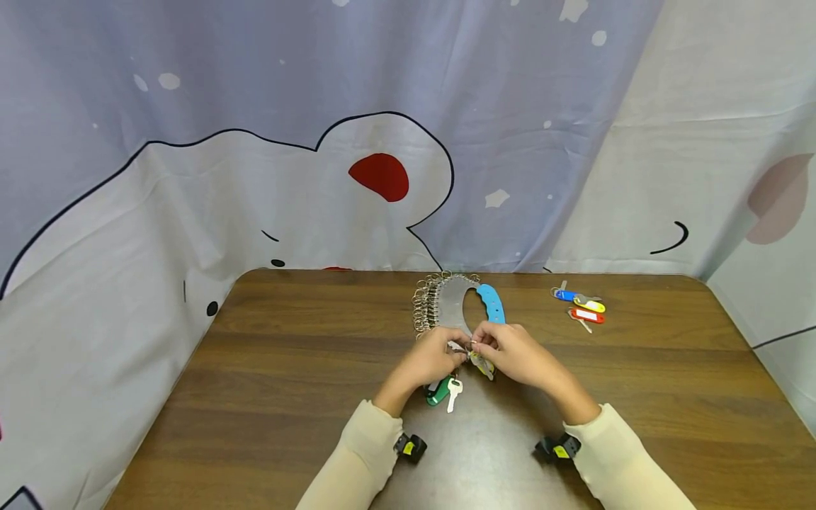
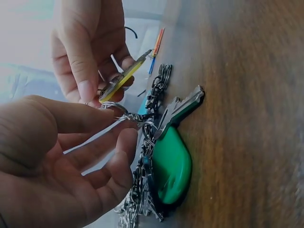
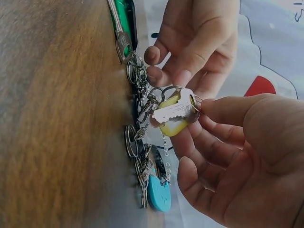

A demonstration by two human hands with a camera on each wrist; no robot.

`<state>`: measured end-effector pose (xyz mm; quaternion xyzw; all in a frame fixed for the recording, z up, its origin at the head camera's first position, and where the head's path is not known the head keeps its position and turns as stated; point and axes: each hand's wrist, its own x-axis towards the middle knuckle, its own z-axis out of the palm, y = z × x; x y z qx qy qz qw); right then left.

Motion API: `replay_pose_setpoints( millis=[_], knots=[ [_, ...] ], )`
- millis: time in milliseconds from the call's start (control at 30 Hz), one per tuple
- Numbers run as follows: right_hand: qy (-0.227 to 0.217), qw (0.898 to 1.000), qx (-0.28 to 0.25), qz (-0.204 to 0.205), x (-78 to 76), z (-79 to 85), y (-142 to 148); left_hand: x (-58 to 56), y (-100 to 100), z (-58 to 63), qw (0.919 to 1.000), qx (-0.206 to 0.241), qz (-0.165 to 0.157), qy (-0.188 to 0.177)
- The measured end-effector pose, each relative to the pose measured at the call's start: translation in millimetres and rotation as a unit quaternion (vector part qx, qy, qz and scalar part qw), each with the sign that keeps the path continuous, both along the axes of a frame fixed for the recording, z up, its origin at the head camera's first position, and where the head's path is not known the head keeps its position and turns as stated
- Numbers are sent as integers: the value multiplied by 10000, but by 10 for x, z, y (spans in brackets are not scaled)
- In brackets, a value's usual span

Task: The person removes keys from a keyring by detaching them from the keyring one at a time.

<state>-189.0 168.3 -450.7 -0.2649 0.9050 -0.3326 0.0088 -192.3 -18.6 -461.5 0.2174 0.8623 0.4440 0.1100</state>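
Note:
A grey crescent-shaped key holder (image 1: pixel 452 297) with a blue handle (image 1: pixel 491 303) lies on the table, lined with metal rings and clasps. Over its near end, my left hand (image 1: pixel 438 354) pinches a metal split ring (image 2: pixel 114 105) between thumb and forefinger. My right hand (image 1: pixel 513 350) pinches the wire ring of a yellow key tag (image 3: pixel 175 124), which has a silver key (image 3: pixel 173 111) on it. Both hands meet fingertip to fingertip around these rings. Just below the left hand lie a green key tag (image 2: pixel 173 164), a silver key (image 1: pixel 454 394) and a black tag (image 1: pixel 433 387).
Farther back on the right lie a blue key tag (image 1: pixel 564 295), a yellow key tag (image 1: pixel 590 304) and a red key tag (image 1: pixel 586 316), with keys. Behind the wooden table (image 1: pixel 287 354) hangs a printed curtain (image 1: pixel 306 205).

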Motion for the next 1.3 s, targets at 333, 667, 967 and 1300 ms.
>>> replay_pose_setpoints(
  millis=[333,667,967,1300],
  knots=[
    [116,9998,82,-163,-5,16,20,-12,-7,-16,9991,31,53,428],
    [518,9986,-26,-33,-13,-13,2,-5,1,5,9959,-191,159,866],
    [425,9990,-141,-24,-10,-15,7,-16,9,-34,9944,-429,-112,962],
    [312,9994,-111,30,1,-19,-13,-11,47,-61,9924,-440,71,1149]
  ],
)
